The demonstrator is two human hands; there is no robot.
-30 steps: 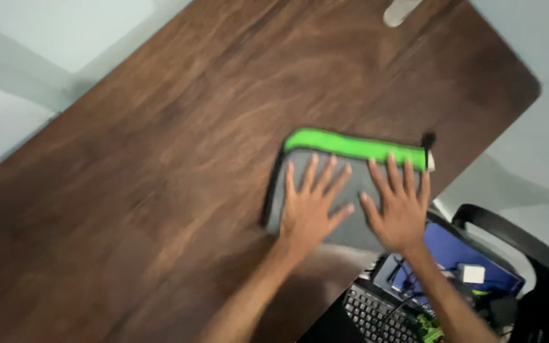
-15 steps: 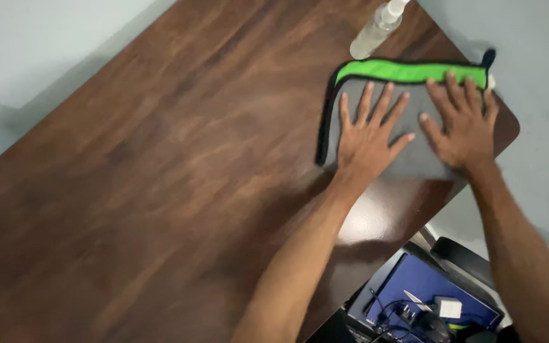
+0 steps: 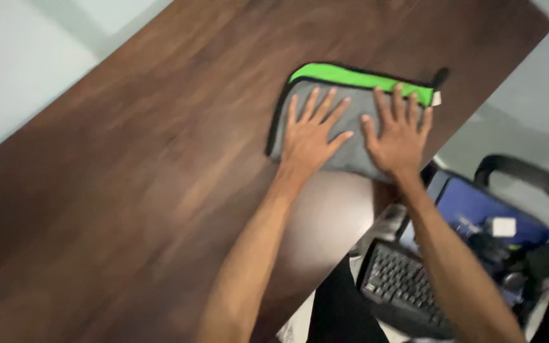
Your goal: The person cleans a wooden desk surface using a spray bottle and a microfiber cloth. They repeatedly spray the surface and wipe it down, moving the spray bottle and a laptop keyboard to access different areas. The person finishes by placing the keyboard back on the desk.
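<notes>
Grey cloth [image 3: 351,136] with a bright green band and black edging lies flat on the dark wooden table [image 3: 160,165], near its right edge. Left hand [image 3: 309,136] and right hand [image 3: 398,136] press it, fingers spread, gripping nothing; a small tab, probably a label, shows at the corner

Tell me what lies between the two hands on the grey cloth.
In the head view, only a narrow strip of the grey cloth with green edge shows between the left hand and right hand, both flat on it.
</notes>
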